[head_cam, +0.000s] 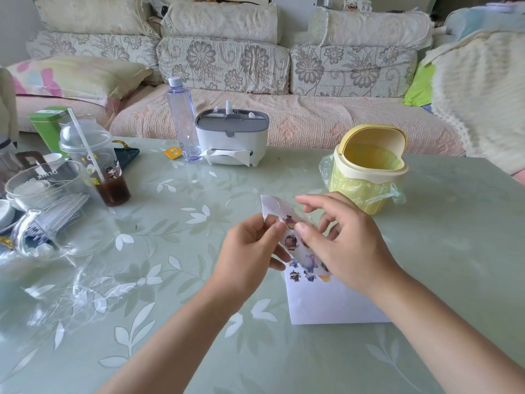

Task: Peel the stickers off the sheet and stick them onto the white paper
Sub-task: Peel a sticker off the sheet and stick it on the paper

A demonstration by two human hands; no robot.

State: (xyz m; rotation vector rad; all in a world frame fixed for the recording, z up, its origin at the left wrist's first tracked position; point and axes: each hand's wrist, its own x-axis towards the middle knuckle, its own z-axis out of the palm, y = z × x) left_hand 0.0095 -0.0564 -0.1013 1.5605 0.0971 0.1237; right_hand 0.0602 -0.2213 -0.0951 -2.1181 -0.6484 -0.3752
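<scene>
A narrow sticker sheet [287, 226] with small cartoon figures is held tilted above the table, its bare white top end pointing away from me. My left hand [250, 248] pinches the sheet's left edge between thumb and fingers. My right hand [338, 240] pinches at the sheet's right side, thumb on top, the other fingers spread behind it. Under the hands lies the white paper [335, 302], flat on the table, with a few stickers [301, 275] stuck along its top left edge. My right hand hides part of the paper's top.
A yellow mini bin [369, 169] with a plastic liner stands just beyond the hands. At the back are a tissue box [233, 137] and a clear bottle [181, 120]. Left stand a cup with dark drink [96, 160] and a glass jug [54, 203]. A sofa lies beyond the table.
</scene>
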